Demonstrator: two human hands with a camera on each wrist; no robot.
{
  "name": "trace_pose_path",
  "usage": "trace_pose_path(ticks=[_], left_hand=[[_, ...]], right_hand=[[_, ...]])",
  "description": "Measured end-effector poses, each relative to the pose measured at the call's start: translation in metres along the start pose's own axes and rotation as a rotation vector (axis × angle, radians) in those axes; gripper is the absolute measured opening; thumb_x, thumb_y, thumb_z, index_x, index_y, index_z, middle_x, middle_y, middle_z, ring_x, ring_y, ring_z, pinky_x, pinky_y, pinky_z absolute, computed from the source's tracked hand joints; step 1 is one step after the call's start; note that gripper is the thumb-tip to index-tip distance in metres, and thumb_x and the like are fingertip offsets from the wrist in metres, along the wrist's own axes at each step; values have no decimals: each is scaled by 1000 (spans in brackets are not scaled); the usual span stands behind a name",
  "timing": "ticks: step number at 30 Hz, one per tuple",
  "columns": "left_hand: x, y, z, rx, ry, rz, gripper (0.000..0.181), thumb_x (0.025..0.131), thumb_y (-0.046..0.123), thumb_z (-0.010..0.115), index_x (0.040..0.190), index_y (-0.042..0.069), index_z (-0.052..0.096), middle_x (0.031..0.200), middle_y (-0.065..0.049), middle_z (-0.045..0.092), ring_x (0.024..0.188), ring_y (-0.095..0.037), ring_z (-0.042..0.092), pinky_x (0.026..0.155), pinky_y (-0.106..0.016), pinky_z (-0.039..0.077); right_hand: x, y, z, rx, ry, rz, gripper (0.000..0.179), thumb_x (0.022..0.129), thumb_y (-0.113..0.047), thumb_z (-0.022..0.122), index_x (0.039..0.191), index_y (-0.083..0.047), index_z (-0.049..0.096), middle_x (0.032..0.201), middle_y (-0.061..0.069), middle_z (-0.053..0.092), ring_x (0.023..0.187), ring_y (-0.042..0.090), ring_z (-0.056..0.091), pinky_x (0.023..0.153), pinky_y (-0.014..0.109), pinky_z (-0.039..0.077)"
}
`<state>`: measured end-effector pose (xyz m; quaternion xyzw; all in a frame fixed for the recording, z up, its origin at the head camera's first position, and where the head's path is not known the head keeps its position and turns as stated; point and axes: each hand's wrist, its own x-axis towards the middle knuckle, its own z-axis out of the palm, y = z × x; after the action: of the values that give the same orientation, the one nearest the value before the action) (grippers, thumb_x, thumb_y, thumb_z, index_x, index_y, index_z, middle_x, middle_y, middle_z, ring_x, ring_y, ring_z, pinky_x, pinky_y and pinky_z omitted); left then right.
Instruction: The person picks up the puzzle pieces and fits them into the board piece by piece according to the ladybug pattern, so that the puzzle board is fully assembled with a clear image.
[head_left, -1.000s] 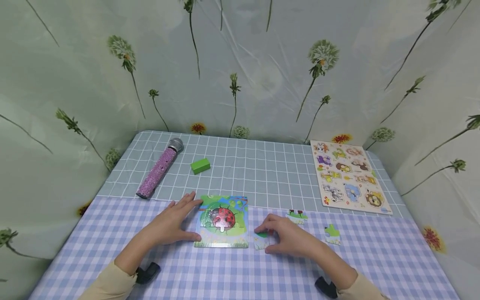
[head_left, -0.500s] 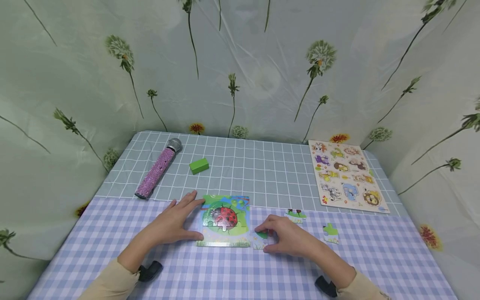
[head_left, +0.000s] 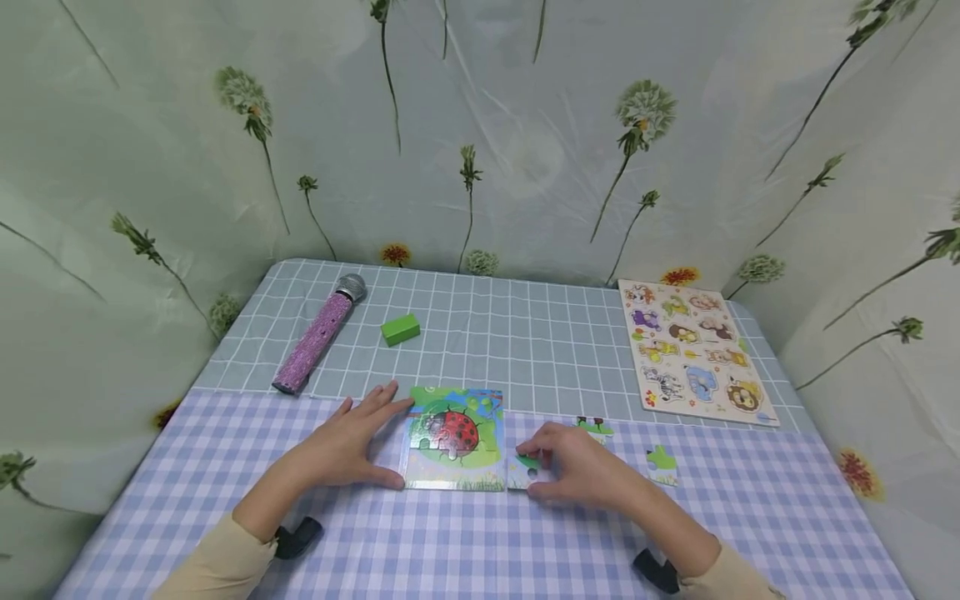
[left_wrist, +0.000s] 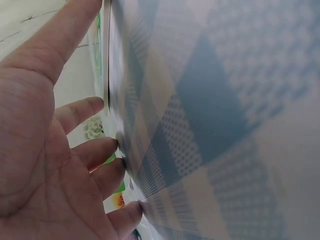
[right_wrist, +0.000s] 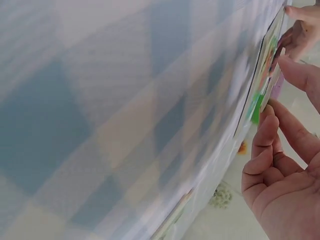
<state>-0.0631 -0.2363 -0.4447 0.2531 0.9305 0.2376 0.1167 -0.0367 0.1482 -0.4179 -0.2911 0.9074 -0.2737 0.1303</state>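
Note:
A square ladybug jigsaw puzzle [head_left: 455, 473] lies on the checked cloth in the middle of the head view. My left hand [head_left: 336, 450] is spread along its left side, with index finger and thumb touching the edge. Just right of the puzzle, my right hand [head_left: 581, 473] pinches a puzzle piece [head_left: 517, 478] with green and pale flowered parts; the fingers cover some of it. The right wrist view shows this piece edge-on, as a thin board [right_wrist: 273, 82] held between thumb and fingers. Beyond the right hand lie two loose pieces, one with dark red marks [head_left: 596, 427], one with a green shape [head_left: 662, 464].
A glittery pink microphone [head_left: 315, 342] and a green block [head_left: 401, 329] are at the back left. An animal peg puzzle board [head_left: 693, 392] lies at the back right. A flower-printed curtain [head_left: 525, 167] hangs behind the table.
The ladybug puzzle has shifted slightly to the right, with my left hand still at its side. The pinched piece has turned a little and now lies closer to the puzzle's right edge.

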Motion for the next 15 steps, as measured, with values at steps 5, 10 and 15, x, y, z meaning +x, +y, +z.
trace_pose_path(ticks=[5,10,15], left_hand=[[0,-1,1,18,-2,3,117,73,66,90,166,16,41,177,-23,24,163,-49,25,125,-81,19],[0,0,1,18,-2,2,116,73,66,91,166,16,41,177,-23,24,163,-49,25,124,-82,20],[0,3,-1,16,-7,8,117,74,67,90,167,16,40,177,-23,25,163,-50,25,123,-82,21]], right_hand=[[9,-11,3,20,19,-11,41,85,-22,92,123,-12,79,109,-7,74,91,0,59,81,22,56],[22,-23,9,40,37,-25,39,85,-19,91,121,-11,80,109,-5,74,91,4,61,80,22,55],[34,-32,16,63,29,-37,39,86,-19,91,123,-11,80,108,-4,74,92,5,61,80,22,55]])
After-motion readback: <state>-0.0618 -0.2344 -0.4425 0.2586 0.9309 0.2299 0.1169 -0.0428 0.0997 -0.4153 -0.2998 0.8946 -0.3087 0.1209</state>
